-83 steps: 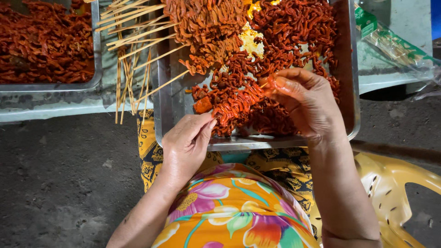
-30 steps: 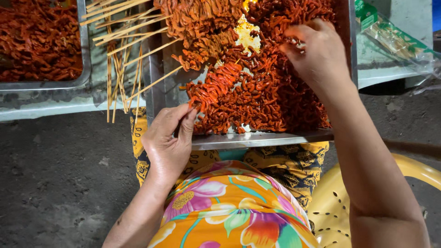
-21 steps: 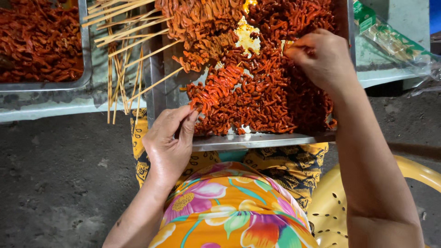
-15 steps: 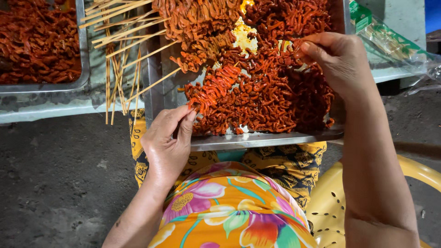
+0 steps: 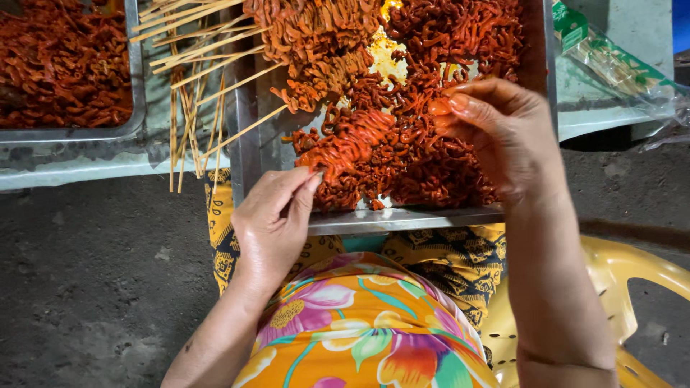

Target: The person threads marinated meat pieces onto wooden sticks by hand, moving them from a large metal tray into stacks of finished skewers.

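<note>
Dark concrete floor (image 5: 93, 287) lay under a pale bench (image 5: 86, 169); a clear, green-labelled skewer packet (image 5: 611, 65) sat top right. The left hand (image 5: 269, 226) pinched a loaded skewer (image 5: 345, 144) over the steel tray (image 5: 402, 219); the right hand (image 5: 503, 133) pinched red meat strips (image 5: 438, 165)

One pkg only: a clear plastic bag of bamboo skewers (image 5: 618, 72), top right, lying slantwise on the pale table (image 5: 647, 29) just beside the metal tray (image 5: 402, 219). Long, narrow shape; green printed header w/ red & white bits at its upper end. No signs or screens.
</note>
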